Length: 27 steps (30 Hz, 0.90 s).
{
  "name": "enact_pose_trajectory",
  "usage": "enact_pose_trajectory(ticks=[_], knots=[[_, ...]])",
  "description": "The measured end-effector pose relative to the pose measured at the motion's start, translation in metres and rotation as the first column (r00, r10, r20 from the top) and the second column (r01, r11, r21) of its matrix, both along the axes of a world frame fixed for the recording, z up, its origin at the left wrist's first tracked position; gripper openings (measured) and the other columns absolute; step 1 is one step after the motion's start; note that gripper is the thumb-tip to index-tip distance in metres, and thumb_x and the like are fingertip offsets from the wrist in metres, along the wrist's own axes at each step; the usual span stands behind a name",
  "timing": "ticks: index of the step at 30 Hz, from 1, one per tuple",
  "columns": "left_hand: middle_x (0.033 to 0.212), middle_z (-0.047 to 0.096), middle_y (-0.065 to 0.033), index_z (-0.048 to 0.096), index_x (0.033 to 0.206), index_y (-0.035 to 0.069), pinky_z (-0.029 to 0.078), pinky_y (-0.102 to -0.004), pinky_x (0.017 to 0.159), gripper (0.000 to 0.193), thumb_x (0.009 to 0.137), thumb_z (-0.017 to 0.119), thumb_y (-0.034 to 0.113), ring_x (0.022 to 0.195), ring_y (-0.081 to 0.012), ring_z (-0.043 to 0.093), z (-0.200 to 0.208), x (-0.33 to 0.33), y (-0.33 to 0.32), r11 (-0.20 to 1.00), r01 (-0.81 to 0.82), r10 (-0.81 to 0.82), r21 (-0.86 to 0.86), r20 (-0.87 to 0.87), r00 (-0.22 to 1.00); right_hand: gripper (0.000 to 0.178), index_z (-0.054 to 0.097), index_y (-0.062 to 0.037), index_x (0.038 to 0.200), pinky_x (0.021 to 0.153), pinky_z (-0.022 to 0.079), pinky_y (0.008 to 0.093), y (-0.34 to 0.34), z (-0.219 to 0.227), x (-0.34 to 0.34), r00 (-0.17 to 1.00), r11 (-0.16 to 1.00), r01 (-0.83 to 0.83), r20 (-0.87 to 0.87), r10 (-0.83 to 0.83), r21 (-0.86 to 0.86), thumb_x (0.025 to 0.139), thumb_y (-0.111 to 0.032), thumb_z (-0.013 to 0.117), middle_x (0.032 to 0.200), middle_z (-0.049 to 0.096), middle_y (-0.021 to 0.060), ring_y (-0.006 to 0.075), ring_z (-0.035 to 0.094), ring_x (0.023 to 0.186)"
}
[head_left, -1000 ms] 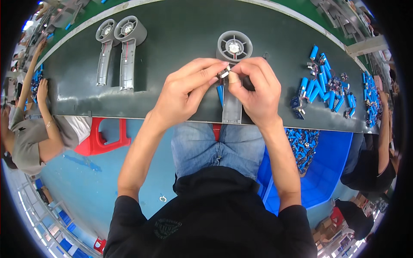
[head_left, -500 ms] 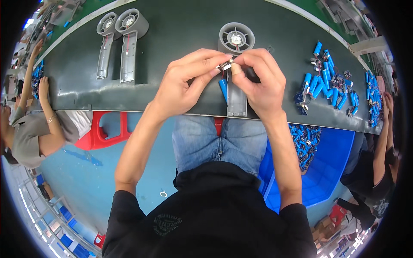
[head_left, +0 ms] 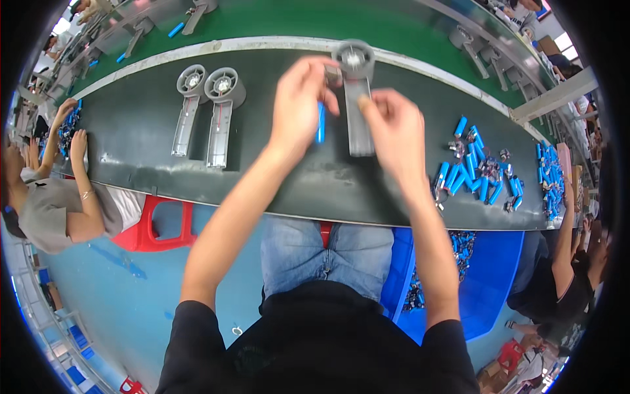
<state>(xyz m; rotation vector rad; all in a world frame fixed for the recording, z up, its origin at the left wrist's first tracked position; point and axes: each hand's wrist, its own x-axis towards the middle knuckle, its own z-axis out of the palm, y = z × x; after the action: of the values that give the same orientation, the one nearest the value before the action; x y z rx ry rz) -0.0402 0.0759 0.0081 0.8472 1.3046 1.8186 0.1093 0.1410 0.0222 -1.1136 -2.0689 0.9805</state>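
The person sits at a dark tabletop [head_left: 151, 157] with both forearms reaching forward; the left hand [head_left: 298, 105] holds a blue cylindrical cell [head_left: 320, 123] upright in a narrow grip between thumb and fingers, just beside the grey handheld fan body [head_left: 357, 115]; the right hand [head_left: 394, 131] rests on the lower handle of that fan body, fingers closed lightly over it and pinning it flat; the round fan head [head_left: 353, 58] lies at the far end, near the green belt [head_left: 315, 23]; two more fan bodies [head_left: 207, 111] lie side by side well to the left; a loose heap of blue cells [head_left: 476, 171] lies to the right, with a blue bin [head_left: 485, 282] below the tabletop edge; another person's arms [head_left: 75, 141] work at the far left; judgement: the cell appears about to be seated in the handle, and doing it well calls for keeping the handle pinned, aligning the cell lengthwise with the cavity, and pressing evenly; whether the cavity stands open cannot be told.
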Motion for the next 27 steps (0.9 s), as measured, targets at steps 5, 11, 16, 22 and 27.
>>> enact_pose_trajectory(ticks=[5,11,16,22,27], knots=[[0.091,0.067,-0.0124,0.064,0.107,-0.005,0.043,-0.0282,0.056,0.026,0.098,0.045,0.01,0.06,-0.0125,0.051,0.018,-0.092,0.114,0.99,-0.097,0.09,-0.105,-0.069,0.994,0.038,0.073,0.0021,0.099,0.078,0.054,0.0362,0.12,-0.005,-0.094,0.999,0.988,-0.014,0.038,0.008,0.156,0.088,-0.034,0.067,0.089,0.074,0.0186,0.0277,0.072,0.085],[0.088,0.072,-0.0139,0.07,0.103,0.001,0.048,-0.0344,0.064,0.024,0.089,0.054,0.01,0.071,-0.0208,0.063,-0.023,-0.162,0.199,0.901,-0.376,0.243,-0.217,-0.466,0.851,0.043,0.075,-0.0024,0.099,0.083,0.053,0.0405,0.198,-0.055,-0.161,1.0,0.995,0.025,0.005,-0.026,0.099,0.088,-0.043,0.067,0.094,0.074,0.0183,0.0344,0.071,0.093],[0.106,0.072,-0.0174,0.071,0.109,0.005,0.045,-0.0441,0.093,0.027,0.086,0.059,0.013,0.105,-0.0341,0.064,-0.028,-0.152,0.202,0.756,-0.631,0.389,-0.171,-0.658,0.645,0.05,0.074,-0.0048,0.101,0.088,0.052,0.0443,0.233,-0.026,-0.129,0.965,0.97,0.099,0.215,-0.149,0.224,0.086,-0.052,0.067,0.104,0.072,0.0188,0.0364,0.067,0.103],[0.1,0.07,-0.0122,0.07,0.101,0.006,0.048,-0.042,0.091,0.018,0.088,0.06,0.01,0.098,-0.0319,0.063,-0.013,-0.105,0.186,0.596,-0.765,0.658,0.243,-0.694,0.292,0.044,0.072,-0.0001,0.096,0.084,0.055,0.0457,0.327,0.006,0.032,0.65,0.671,0.251,0.393,-0.651,0.698,0.078,-0.04,0.077,0.099,0.068,0.0242,0.0366,0.069,0.098],[0.11,0.065,-0.014,0.067,0.102,0.005,0.04,-0.047,0.098,0.016,0.088,0.06,0.009,0.111,-0.0344,0.055,-0.012,-0.055,0.179,0.874,-0.472,0.451,0.115,-0.555,0.699,0.052,0.073,0.0036,0.094,0.079,0.055,0.0424,0.337,0.004,0.091,0.691,0.963,0.125,0.675,-0.258,0.241,0.074,-0.044,0.078,0.088,0.072,0.0239,0.0346,0.071,0.084]])
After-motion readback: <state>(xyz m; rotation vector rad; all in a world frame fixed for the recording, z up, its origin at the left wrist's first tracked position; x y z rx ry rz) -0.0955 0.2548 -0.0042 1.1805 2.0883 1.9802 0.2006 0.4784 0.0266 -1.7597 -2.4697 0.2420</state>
